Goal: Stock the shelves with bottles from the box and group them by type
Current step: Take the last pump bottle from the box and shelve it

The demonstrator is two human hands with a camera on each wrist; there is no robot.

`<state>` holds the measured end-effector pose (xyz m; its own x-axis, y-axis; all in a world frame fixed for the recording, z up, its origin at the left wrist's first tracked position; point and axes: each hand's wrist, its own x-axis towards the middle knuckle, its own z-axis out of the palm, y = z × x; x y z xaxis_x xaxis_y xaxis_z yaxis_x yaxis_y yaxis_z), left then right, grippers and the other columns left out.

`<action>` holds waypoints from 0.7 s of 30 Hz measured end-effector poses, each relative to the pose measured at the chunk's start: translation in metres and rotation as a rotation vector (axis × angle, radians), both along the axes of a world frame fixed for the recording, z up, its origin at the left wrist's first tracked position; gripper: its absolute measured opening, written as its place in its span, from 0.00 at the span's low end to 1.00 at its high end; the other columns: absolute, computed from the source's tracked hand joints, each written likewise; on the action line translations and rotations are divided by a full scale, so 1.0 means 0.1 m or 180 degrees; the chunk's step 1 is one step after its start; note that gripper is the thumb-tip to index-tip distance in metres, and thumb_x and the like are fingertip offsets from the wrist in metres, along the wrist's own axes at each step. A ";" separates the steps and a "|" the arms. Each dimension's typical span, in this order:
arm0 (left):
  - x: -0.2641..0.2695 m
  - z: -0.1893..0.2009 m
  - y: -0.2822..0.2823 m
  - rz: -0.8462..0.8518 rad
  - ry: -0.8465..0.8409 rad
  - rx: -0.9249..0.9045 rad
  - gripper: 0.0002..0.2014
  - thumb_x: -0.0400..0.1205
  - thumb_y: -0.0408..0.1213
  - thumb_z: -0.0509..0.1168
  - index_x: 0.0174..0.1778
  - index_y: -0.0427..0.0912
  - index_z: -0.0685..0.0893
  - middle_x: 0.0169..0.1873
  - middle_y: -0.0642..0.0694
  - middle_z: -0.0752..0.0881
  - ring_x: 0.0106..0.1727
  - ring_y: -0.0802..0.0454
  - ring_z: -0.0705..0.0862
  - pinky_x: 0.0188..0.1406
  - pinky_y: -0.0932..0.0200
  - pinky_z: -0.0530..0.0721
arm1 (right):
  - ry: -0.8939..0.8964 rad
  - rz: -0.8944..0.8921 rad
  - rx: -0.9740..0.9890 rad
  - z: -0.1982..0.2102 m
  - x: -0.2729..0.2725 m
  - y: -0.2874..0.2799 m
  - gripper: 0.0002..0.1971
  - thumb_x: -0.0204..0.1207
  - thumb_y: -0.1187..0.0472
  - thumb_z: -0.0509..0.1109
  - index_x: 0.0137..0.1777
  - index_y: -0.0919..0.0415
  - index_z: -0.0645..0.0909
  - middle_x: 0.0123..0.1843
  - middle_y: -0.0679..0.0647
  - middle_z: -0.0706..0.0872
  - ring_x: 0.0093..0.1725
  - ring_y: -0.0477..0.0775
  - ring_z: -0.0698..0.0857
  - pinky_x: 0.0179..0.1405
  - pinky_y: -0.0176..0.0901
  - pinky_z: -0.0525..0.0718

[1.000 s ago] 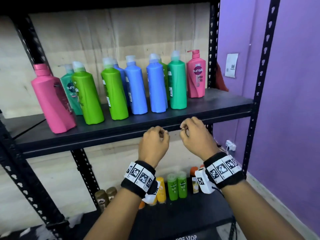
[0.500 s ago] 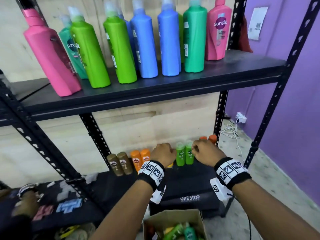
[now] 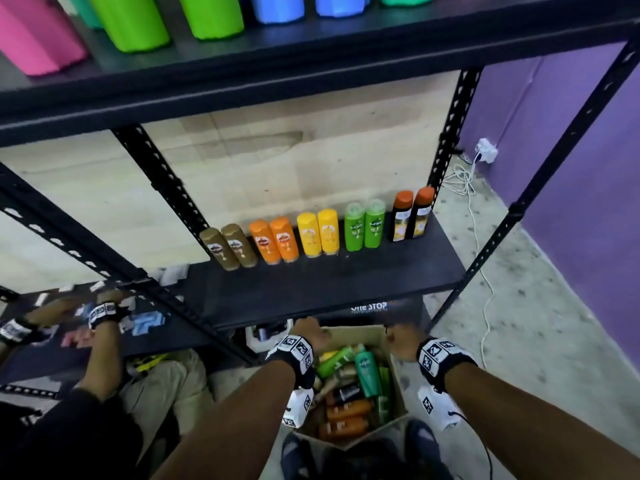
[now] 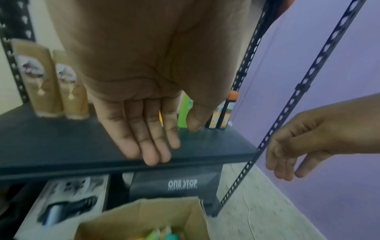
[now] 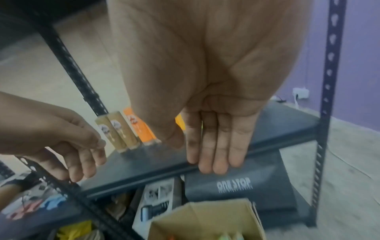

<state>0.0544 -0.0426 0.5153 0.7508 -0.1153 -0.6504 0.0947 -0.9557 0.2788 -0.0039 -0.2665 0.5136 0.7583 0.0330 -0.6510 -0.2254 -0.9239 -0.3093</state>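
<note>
A: Checking hands first: left hand point(image 3: 310, 332)?

B: Above the box point(image 3: 349, 336), over its far left corner. Fingers point(image 4: 141, 138) straight and pressed together, thumb alongside, palm bare, nothing held.

A: Right hand point(image 3: 401, 339)?

B: Above the box's far right corner. Fingers point(image 5: 216, 146) straight, side by side, empty too. Looser from the left wrist view, tips pointing down. Well apart from the left hand. Contact with the box: cannot tell.

A: Bottles still to stock?

B: Heaped inside the box, lying every way: tall green bottle point(image 3: 367, 372) on top, orange bottles point(image 3: 346, 417) at the near end, dark and brown ones between. Too jumbled to count.

A: Already stocked?

B: On the lower shelf point(image 3: 329, 285), behind the box and higher. Upright pairs along the back, from the box's left to its right: brown pair point(image 3: 230, 247), orange pair point(image 3: 277, 240), yellow pair point(image 3: 318, 233), green pair point(image 3: 364, 226), black pair with orange caps point(image 3: 410, 216). Each pair touching or nearly so, small gaps between pairs.

A: Higher up?

B: Upper shelf point(image 3: 311, 53) far above the box, large pink, green and blue bottles, tops cut off.

A: Anything else?

B: Black bag point(image 3: 369, 308) marked ONE STOP just behind the box, under the shelf. White carton point(image 4: 68, 199) left of the box. Another person's hands point(image 3: 107, 308) well left of the box, on a neighbouring shelf, blurred.
</note>
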 end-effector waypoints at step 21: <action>-0.74 -1.87 -0.02 -0.0036 0.1004 0.0157 0.25 0.90 0.46 0.55 0.81 0.39 0.69 0.68 0.32 0.83 0.68 0.32 0.82 0.62 0.47 0.80 | 0.1065 -0.0394 0.0266 -1.66 -0.54 0.17 0.19 0.87 0.55 0.58 0.32 0.52 0.70 0.42 0.60 0.80 0.48 0.62 0.81 0.43 0.43 0.70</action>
